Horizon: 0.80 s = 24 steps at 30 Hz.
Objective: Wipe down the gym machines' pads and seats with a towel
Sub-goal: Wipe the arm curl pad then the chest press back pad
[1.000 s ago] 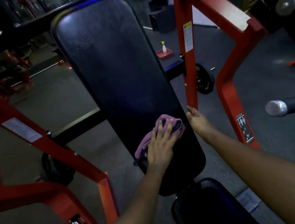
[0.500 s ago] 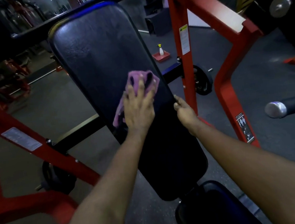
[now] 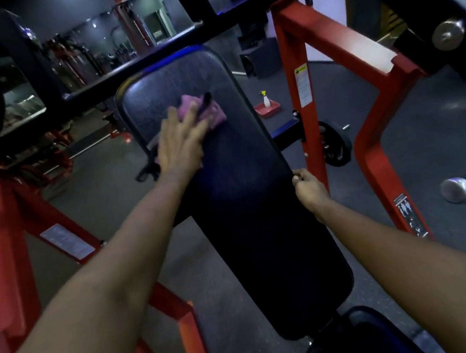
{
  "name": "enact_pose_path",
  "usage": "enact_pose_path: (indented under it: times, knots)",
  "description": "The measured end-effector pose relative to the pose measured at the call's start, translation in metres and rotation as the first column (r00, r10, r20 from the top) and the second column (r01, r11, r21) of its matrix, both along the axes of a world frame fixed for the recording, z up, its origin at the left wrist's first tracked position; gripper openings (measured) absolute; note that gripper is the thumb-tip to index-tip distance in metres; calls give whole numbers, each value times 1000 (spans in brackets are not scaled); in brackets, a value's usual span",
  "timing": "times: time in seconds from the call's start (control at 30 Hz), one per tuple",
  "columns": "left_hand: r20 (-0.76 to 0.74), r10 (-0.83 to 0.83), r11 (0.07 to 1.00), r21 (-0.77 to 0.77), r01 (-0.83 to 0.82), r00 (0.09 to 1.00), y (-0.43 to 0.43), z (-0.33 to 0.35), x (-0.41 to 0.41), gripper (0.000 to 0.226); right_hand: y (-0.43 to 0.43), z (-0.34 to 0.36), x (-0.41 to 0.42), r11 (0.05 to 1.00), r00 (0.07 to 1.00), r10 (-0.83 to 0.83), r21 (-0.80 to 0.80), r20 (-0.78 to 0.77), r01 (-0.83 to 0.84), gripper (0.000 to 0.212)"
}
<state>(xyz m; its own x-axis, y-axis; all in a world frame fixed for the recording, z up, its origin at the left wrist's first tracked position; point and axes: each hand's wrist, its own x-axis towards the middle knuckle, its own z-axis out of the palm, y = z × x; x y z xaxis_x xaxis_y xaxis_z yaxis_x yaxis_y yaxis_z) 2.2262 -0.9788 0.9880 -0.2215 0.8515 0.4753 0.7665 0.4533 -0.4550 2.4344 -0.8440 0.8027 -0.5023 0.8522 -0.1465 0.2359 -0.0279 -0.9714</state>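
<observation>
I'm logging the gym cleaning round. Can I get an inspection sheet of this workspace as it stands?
Surface: black back pad, tilted, on a red frame.
Job's things: pink towel flat on the pad's upper part; seat below it.
Clutter: spray bottle upright in a red tray on the floor.
Hands: left hand presses the towel, fingers straight; right hand grips the pad's right edge.
Cables: nothing seen.
Surroundings: weight plate on the frame; dim machines behind.
</observation>
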Motion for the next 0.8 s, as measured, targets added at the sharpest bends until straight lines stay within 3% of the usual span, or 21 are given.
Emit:
enact_pose_path:
  times: [0.1,0.23,0.4,0.47,0.53,0.6,0.7,0.8]
  knots:
    - [-16,54,983,176,-50,998,-3,30,-12,72,1,-5,-2,1000,1000,-17,9,-11,17,30]
    - [9,-26,974,227,23,1000,7,-43,35,73,-2,-4,-3,999,999,-43,18,-9,44,29]
    - [135,-254,964,-40,262,958,0,-131,85,73,3,-6,-3,997,998,-61,44,-19,62,32]
    - [146,-291,935,-166,313,946,4,-113,74,71,3,-5,-4,996,997,-74,53,-9,74,31]
    - [101,-236,937,-242,254,967,11,-74,52,77,2,0,-7,994,995,-93,62,20,92,28]
    - [26,-168,974,-153,170,985,18,-21,23,83,0,6,-11,990,990,-120,86,78,113,25]
    - [-23,-81,992,91,83,996,18,52,-20,65,2,7,-13,987,983,-134,108,126,120,18]
    - [-42,20,974,227,-10,999,20,78,-30,63,4,3,-13,985,986,-124,131,116,108,17]
